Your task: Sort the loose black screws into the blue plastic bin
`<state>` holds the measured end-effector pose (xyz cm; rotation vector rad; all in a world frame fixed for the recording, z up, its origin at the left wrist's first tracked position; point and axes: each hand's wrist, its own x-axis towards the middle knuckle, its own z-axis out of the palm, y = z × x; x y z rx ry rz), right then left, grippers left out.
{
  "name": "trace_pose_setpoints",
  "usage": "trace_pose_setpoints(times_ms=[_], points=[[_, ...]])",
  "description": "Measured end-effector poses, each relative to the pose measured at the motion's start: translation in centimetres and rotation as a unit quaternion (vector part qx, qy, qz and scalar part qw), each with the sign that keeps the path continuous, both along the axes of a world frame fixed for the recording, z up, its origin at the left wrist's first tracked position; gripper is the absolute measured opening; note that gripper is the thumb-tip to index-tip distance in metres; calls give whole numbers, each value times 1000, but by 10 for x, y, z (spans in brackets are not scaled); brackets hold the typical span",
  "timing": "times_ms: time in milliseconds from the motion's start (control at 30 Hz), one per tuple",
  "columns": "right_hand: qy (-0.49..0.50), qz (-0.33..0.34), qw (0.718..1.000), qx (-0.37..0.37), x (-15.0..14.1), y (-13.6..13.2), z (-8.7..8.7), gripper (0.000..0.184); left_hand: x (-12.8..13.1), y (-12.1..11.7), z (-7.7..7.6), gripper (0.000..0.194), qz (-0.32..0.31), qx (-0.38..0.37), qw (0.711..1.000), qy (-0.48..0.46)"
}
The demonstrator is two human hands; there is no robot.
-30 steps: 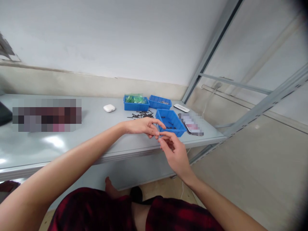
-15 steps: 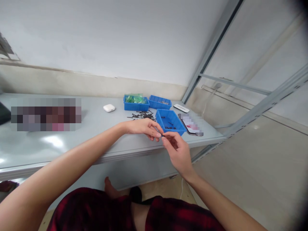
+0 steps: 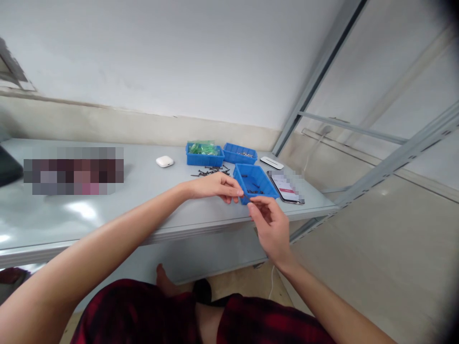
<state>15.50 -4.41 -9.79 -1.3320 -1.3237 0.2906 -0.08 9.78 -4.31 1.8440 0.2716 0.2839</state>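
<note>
A small dark screw [image 3: 246,196] spans the gap between my two hands, just over the near edge of a blue bin [image 3: 256,174]. My left hand [image 3: 216,186] pinches its left end between thumb and fingers. At the other end, the fingertips of my right hand [image 3: 270,224] are closed on it. Several dark screws lie inside that bin. Behind my left hand, a loose pile of dark screws [image 3: 211,170] rests on the tabletop, partly covered by the hand.
Farther back stand a blue bin with green plastic bags [image 3: 203,149] and another blue bin [image 3: 239,149] with small shiny parts. A white earbud case [image 3: 164,161], a white mouse [image 3: 271,163] and a phone [image 3: 286,186] lie on the table. A metal rack post [image 3: 315,81] rises at right.
My right hand has moved slightly right and down, away from my left fingertips, so more of the screw shows between them. The view has shifted a little.
</note>
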Motion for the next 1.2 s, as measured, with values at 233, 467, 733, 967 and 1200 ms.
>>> trace_pose_setpoints(times_ms=[233, 467, 733, 967, 1200], points=[[-10, 6, 1000, 6, -2, 0, -1, 14, 1, 0, -1, 24, -4, -2, 1000, 3], [-34, 16, 999, 17, -6, 1, -7, 11, 3, -4, -3, 26, -15, -31, 999, 13], [-48, 41, 998, 18, -4, 2, -5, 16, 5, -4, -3, 24, -21, -113, 993, -12], [-33, 33, 999, 27, -3, 0, -3, 18, 5, -2, -3, 24, 13, -144, 988, -51], [-2, -5, 1000, 27, -2, 0, -2, 20, 4, -4, 0, 24, 17, -37, 999, -21]])
